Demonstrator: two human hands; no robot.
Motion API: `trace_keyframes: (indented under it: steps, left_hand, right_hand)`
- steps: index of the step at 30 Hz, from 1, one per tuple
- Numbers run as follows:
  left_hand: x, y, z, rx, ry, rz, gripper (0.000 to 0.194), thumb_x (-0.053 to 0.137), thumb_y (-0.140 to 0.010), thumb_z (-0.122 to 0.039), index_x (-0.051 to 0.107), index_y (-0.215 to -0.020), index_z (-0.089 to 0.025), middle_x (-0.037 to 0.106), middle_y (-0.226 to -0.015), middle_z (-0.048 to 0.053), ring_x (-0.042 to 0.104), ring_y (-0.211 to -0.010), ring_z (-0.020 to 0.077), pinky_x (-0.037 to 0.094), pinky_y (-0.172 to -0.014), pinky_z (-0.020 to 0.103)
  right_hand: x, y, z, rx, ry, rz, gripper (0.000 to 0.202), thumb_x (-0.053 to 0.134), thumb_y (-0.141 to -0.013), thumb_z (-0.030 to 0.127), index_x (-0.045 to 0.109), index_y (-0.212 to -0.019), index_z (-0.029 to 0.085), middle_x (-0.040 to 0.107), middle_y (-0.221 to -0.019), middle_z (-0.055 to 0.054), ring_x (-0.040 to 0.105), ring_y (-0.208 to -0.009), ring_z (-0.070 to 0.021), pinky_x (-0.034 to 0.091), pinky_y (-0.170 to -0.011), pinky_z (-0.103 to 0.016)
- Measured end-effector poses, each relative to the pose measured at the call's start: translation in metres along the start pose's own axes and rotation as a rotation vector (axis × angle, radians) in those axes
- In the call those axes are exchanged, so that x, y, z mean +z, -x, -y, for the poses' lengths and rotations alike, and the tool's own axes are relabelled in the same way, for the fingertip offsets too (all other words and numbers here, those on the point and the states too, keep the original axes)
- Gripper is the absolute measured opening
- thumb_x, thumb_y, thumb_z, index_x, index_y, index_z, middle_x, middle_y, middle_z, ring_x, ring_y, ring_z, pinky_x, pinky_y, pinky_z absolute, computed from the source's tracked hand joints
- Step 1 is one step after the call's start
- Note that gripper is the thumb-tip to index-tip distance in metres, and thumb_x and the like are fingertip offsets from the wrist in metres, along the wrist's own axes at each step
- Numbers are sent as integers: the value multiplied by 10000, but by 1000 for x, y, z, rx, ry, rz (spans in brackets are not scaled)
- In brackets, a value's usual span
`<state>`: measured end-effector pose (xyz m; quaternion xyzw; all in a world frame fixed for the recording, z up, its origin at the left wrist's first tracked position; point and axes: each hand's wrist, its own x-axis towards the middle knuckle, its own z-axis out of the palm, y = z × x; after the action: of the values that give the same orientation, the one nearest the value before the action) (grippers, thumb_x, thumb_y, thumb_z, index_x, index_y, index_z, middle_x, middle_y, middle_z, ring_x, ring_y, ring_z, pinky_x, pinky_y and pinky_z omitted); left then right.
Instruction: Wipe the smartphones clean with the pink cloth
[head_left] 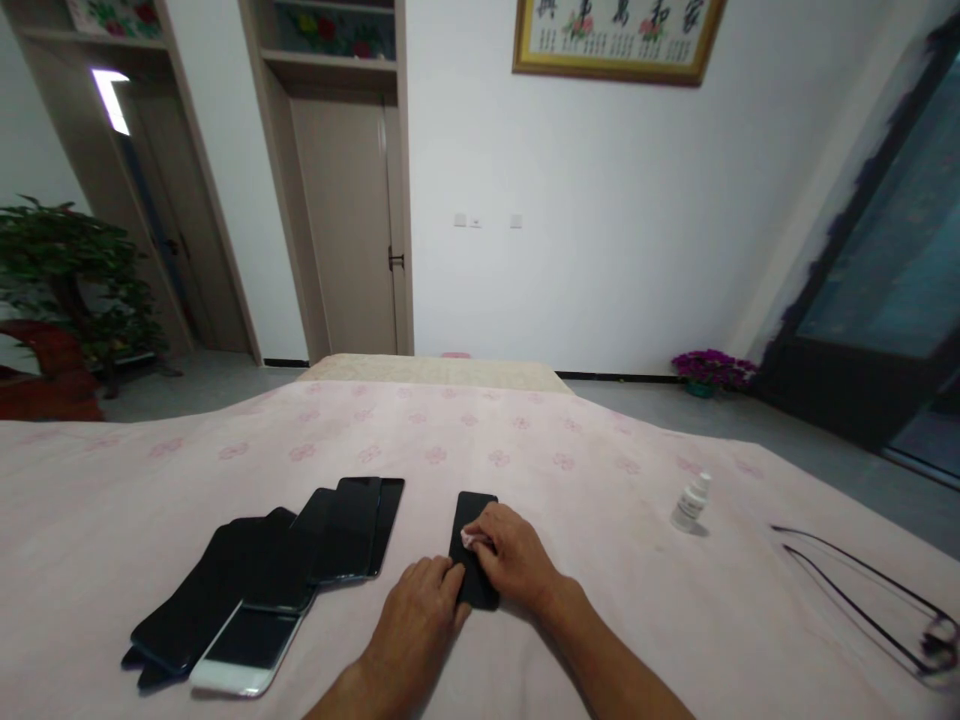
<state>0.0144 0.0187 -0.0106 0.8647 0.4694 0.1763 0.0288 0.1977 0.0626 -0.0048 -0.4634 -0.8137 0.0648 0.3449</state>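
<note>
A black smartphone (pixel 466 510) lies flat on the pink flowered cloth in front of me. My left hand (pixel 421 612) grips its lower left edge, fingers curled and thumb along the side. Pinched in the fingers of my right hand (pixel 517 555) is a small whitish-pink wipe (pixel 472 540), pressed on the phone's screen. Part of the wipe is hidden by the fingers. To the left, several dark phones (pixel 217 580) overlap in a fanned row, and a white-framed phone (pixel 251 645) lies at their near end.
A small white spray bottle (pixel 690 503) stands upright on the pink cloth (pixel 600 560), right of my hands. Folded-out eyeglasses (pixel 870 600) lie near the right edge. Beyond are a wooden door (pixel 341 220), a potted plant (pixel 75 280) and purple flowers (pixel 712 370).
</note>
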Motion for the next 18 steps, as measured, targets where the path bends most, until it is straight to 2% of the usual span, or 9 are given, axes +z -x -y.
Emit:
trace_keyframes:
  steps: [4, 9, 12, 15, 18]
  left_hand:
    - [-8, 1, 0, -22, 56, 28, 194, 572, -862, -133, 624, -1030, -214, 660, -1033, 58, 605, -980, 227, 479, -889, 356]
    - [-13, 2, 3, -34, 115, 24, 229, 533, -800, -70, 586, -964, -221, 647, -967, 30, 596, -941, 208, 453, -850, 322]
    - [-19, -1, 9, -59, 144, 66, 284, 505, -770, -35, 567, -974, -223, 652, -938, 23, 608, -919, 191, 446, -824, 290]
    - [-26, -13, 17, -90, 102, 114, 286, 422, -847, -45, 556, -1038, -211, 669, -896, 34, 629, -851, 184, 455, -767, 280]
    - [-35, -36, 28, -53, -16, 139, 473, 386, -805, 33, 548, -1189, -191, 680, -1079, 80, 619, -1028, 210, 448, -891, 324]
  right_hand:
    - [-3, 0, -8, 50, 29, -77, 186, 555, -812, 71, 669, -893, 193, 639, -890, -55, 569, -870, -195, 452, -789, -316]
    - [-3, 4, -1, -99, -26, 25, 287, 531, -667, 11, 680, -821, 203, 614, -813, -22, 562, -806, -171, 425, -718, -268]
    - [-4, 4, 1, -95, -26, 22, 288, 521, -642, 24, 678, -805, 202, 616, -796, -17, 560, -776, -167, 414, -707, -268]
    - [-4, 4, -1, -45, -12, -38, 285, 513, -650, 42, 671, -832, 195, 628, -821, -31, 562, -799, -178, 418, -723, -279]
    - [-4, 4, -2, -55, -14, -36, 293, 506, -624, 47, 661, -822, 199, 626, -828, -35, 564, -818, -187, 424, -733, -284]
